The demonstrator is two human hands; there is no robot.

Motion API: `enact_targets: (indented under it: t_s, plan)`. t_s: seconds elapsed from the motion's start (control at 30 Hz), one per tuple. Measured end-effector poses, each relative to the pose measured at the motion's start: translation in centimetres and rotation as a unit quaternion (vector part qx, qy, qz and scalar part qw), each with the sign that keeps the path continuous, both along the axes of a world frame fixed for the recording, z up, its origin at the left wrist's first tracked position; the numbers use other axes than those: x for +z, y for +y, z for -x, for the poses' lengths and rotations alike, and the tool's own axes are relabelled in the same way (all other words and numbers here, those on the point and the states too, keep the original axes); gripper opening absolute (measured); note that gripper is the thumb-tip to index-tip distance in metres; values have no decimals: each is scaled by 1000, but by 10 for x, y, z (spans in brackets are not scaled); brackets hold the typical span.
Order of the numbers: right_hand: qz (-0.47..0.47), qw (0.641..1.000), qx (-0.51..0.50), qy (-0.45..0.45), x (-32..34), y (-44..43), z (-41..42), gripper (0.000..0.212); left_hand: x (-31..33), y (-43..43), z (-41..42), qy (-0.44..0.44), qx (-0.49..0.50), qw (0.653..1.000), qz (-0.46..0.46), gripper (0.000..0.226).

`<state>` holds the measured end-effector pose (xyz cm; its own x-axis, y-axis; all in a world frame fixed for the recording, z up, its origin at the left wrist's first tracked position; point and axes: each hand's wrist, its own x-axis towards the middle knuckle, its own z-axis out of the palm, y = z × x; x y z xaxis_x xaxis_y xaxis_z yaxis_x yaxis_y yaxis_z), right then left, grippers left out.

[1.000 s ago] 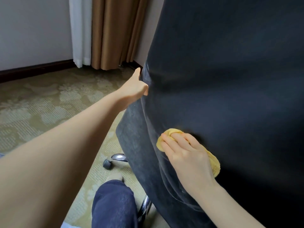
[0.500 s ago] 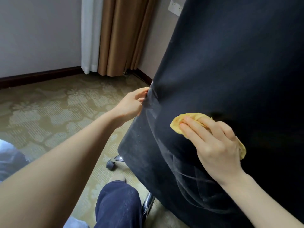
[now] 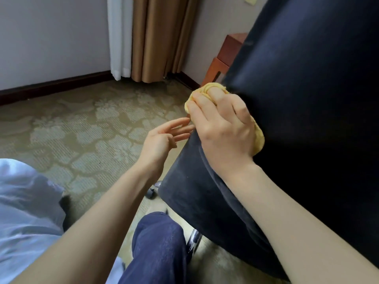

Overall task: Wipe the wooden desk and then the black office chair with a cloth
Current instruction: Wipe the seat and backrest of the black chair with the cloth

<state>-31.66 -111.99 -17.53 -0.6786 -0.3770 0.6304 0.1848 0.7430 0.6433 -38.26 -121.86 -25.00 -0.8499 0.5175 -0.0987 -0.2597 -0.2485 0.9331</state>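
Cloth (image 3: 209, 87) is up on the chair (image 3: 307, 99) — yellow, bunched, pressed against the edge of the dark backrest!
And the right hand (image 3: 223, 128)?
Fingers curled over the cloth, clamping it to the fabric, with yellow showing above the fingertips and beside the palm.
Left hand (image 3: 162, 138)?
Fingers spread and relaxed, holding nothing — tips just beside the chair's edge, below the cloth. Touching or not, I can't tell.
Down low?
A knee (image 3: 160, 247) in jeans by the chair's base, patterned carpet (image 3: 82, 124) beyond, curtain (image 3: 155, 37) in the corner.
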Motion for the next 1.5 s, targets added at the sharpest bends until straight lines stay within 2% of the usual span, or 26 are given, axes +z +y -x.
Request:
enact_targets:
  t_s: [0.13,0.23,0.33,0.43,0.6,0.87,1.0,1.2,1.4,1.5]
  plan:
    - [-5,993,-27,-115,-32,3,-1,41,-16,1,-8,-34,34,998,33,67]
    - [-3,986,-28,-166,-54,10,0,28,-20,1,-10,-31,8,998,53,69]
    - [10,978,-39,-203,-62,15,-1,40,-17,3,-8,-31,-19,997,72,68]
    - [-40,966,-53,-251,-68,21,-8,50,-11,7,-7,-27,-22,995,91,66]
    - [-59,952,-38,-298,-72,37,-42,53,4,17,-10,42,-4,993,109,79]
    - [-13,968,60,-243,-46,64,-101,30,5,12,-15,67,-97,986,120,90]
    - [-11,983,78,-164,-11,65,-106,31,5,5,-18,69,-114,982,131,94]
    - [-8,994,108,-5,36,48,-69,32,8,6,-24,44,-100,989,95,93]
    - [23,991,102,82,32,23,-21,27,5,5,-16,33,-65,993,90,88]
    - [54,990,98,82,19,17,-5,26,3,5,-11,29,-61,994,81,86]
